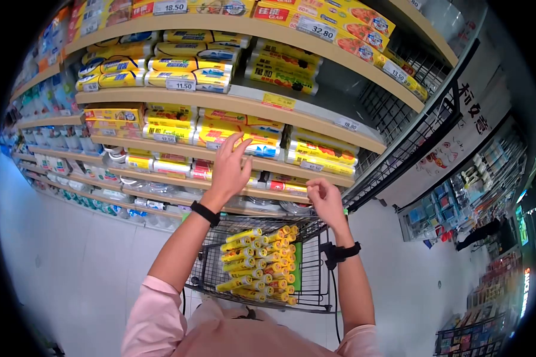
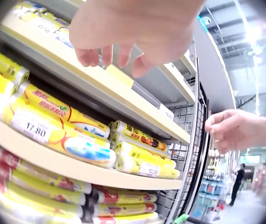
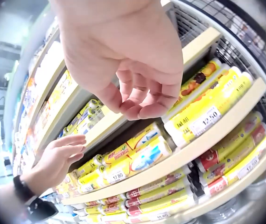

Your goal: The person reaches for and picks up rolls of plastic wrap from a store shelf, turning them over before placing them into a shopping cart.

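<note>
In the head view my left hand (image 1: 229, 171) is raised before the shelf rack, fingers spread and nothing in them. Behind it lie yellow rolls (image 1: 247, 144) with blue-and-white print, above a 17.80 price tag (image 2: 29, 128) in the left wrist view. My right hand (image 1: 326, 201) hovers lower, to the right. Its fingers (image 3: 144, 98) curl loosely around empty air. Nearest to it are white-and-yellow rolls (image 3: 208, 112) over a 12.50 tag. Between my forearms and below stands a wire shopping cart (image 1: 205, 262) with a pile of yellow rolls (image 1: 259, 268) inside.
Higher shelves hold more rolls (image 1: 187, 77) and boxed wraps (image 1: 333, 21). Red-and-yellow rolls (image 2: 123, 196) fill the shelf below. A black wire end panel (image 1: 399, 146) closes the rack on the right. White floor (image 1: 393, 285) runs alongside the cart.
</note>
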A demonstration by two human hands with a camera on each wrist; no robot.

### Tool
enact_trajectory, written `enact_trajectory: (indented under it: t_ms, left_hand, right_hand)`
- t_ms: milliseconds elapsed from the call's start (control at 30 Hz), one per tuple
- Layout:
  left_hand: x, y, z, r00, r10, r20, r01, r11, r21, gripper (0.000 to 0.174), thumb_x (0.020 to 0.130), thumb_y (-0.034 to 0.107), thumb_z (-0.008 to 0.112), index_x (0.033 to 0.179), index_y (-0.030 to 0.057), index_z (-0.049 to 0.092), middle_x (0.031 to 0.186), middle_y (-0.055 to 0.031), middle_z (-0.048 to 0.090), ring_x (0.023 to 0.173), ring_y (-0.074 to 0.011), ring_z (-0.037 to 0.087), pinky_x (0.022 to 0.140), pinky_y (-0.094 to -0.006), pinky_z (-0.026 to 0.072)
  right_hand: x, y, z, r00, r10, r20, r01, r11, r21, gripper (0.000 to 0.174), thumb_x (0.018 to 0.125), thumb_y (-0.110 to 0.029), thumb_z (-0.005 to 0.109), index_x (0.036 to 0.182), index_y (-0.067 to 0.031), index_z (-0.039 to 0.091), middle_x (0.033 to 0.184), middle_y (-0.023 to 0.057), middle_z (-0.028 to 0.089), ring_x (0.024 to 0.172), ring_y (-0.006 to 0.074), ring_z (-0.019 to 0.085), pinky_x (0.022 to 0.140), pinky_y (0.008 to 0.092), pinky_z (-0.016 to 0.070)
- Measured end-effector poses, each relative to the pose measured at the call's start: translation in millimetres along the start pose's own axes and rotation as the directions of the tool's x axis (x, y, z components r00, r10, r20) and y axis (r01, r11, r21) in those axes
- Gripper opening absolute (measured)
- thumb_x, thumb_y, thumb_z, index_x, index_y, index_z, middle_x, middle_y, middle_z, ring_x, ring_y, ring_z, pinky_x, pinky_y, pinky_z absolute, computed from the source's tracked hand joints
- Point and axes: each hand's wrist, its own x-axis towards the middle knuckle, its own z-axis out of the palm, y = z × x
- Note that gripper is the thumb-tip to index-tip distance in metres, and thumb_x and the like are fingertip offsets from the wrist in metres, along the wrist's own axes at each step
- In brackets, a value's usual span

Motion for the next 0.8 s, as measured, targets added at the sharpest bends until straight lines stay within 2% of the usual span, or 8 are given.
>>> enact_trajectory:
  t_ms: [133, 200, 267, 367, 467, 500, 700, 800]
  left_hand:
    - [58.2, -19.0, 0.9, 0.989, 0.147, -0.003, -0.144, 0.973, 0.182, 0.047, 0.082, 0.009, 0.066, 0.127, -0.0013, 0.058, 0.142, -0.0248, 0.045, 0.137, -0.0427, 0.039, 0.113, -0.0497, 0.0346]
    - [72.3, -31.7, 5.4, 0.989, 0.141, 0.037, -0.145, 0.958, 0.247, 0.053, 0.082, 0.012, 0.067, 0.132, -0.0011, 0.054, 0.142, -0.0237, 0.044, 0.138, -0.0423, 0.037, 0.115, -0.0504, 0.0319]
    - [77.2, -42.1, 13.9, 0.993, 0.115, 0.033, -0.12, 0.944, 0.306, 0.055, 0.083, 0.014, 0.068, 0.134, -0.001, 0.053, 0.142, -0.0222, 0.044, 0.137, -0.0413, 0.037, 0.116, -0.0502, 0.0308]
    - [79.9, -45.0, 10.6, 0.987, 0.159, 0.034, -0.161, 0.931, 0.326, 0.056, 0.084, 0.017, 0.069, 0.134, -0.0008, 0.052, 0.137, -0.0201, 0.048, 0.134, -0.0399, 0.04, 0.117, -0.0528, 0.0291]
    - [82.2, -52.0, 12.7, 0.982, 0.186, 0.018, -0.18, 0.921, 0.344, 0.053, 0.085, 0.02, 0.068, 0.132, -0.0002, 0.054, 0.132, -0.0185, 0.052, 0.131, -0.0386, 0.042, 0.117, -0.0533, 0.0294]
    - [82.1, -54.0, 12.6, 0.983, 0.184, 0.025, -0.181, 0.923, 0.339, 0.052, 0.086, 0.021, 0.068, 0.132, -0.0001, 0.055, 0.132, -0.0183, 0.052, 0.131, -0.0384, 0.043, 0.117, -0.0532, 0.0296]
    - [87.8, -54.9, 20.3, 0.987, 0.158, 0.015, -0.153, 0.924, 0.351, 0.044, 0.089, 0.021, 0.064, 0.126, -0.0015, 0.059, 0.127, -0.0172, 0.056, 0.128, -0.0382, 0.046, 0.115, -0.0547, 0.0315]
    - [88.8, -61.1, 25.6, 0.985, 0.174, 0.016, -0.168, 0.916, 0.364, 0.043, 0.089, 0.02, 0.064, 0.126, -0.0013, 0.059, 0.128, -0.018, 0.056, 0.126, -0.0393, 0.049, 0.115, -0.0556, 0.032]
  right_hand:
    - [62.3, -71.8, -2.8, 0.979, -0.204, -0.011, 0.193, 0.944, -0.269, 0.022, 0.092, -0.008, 0.061, 0.113, -0.0019, 0.064, 0.092, 0.0123, 0.069, 0.077, 0.0208, 0.067, 0.072, 0.0323, 0.054]
    - [99.7, -87.0, -8.2, 0.956, -0.292, 0.03, 0.281, 0.878, -0.388, 0.033, 0.084, -0.01, 0.065, 0.116, -0.0027, 0.064, 0.103, 0.0167, 0.068, 0.085, 0.0285, 0.067, 0.083, 0.0398, 0.0538]
    - [129.6, -116.7, -8.2, 0.971, -0.226, 0.078, 0.237, 0.868, -0.437, 0.036, 0.084, -0.012, 0.066, 0.119, -0.0027, 0.063, 0.112, 0.0186, 0.065, 0.098, 0.0322, 0.066, 0.091, 0.0415, 0.0513]
    - [174.0, -142.1, -4.9, 0.93, -0.337, 0.148, 0.349, 0.682, -0.643, 0.041, 0.084, -0.015, 0.069, 0.123, -0.0038, 0.063, 0.114, 0.0156, 0.064, 0.097, 0.0278, 0.066, 0.087, 0.037, 0.0535]
    - [212.5, -154.6, 2.8, 0.926, -0.313, 0.211, 0.367, 0.62, -0.693, 0.047, 0.085, -0.018, 0.068, 0.128, -0.0022, 0.061, 0.116, 0.0189, 0.064, 0.105, 0.0332, 0.064, 0.094, 0.0395, 0.0514]
    - [217.9, -166.5, 6.7, 0.939, -0.251, 0.235, 0.342, 0.621, -0.705, 0.049, 0.085, -0.019, 0.067, 0.13, -0.0008, 0.059, 0.124, 0.0235, 0.061, 0.119, 0.0393, 0.058, 0.104, 0.0426, 0.0463]
    - [277.4, -176.3, 25.7, 0.962, -0.074, 0.264, 0.257, 0.582, -0.772, 0.066, 0.081, -0.023, 0.071, 0.141, -0.0035, 0.052, 0.132, 0.0261, 0.06, 0.127, 0.0382, 0.055, 0.108, 0.0401, 0.0433]
    - [303.0, -174.7, 33.5, 0.96, 0.042, 0.275, 0.203, 0.572, -0.794, 0.075, 0.081, -0.027, 0.072, 0.148, -0.0071, 0.046, 0.139, 0.0254, 0.056, 0.131, 0.0371, 0.051, 0.11, 0.0397, 0.0411]
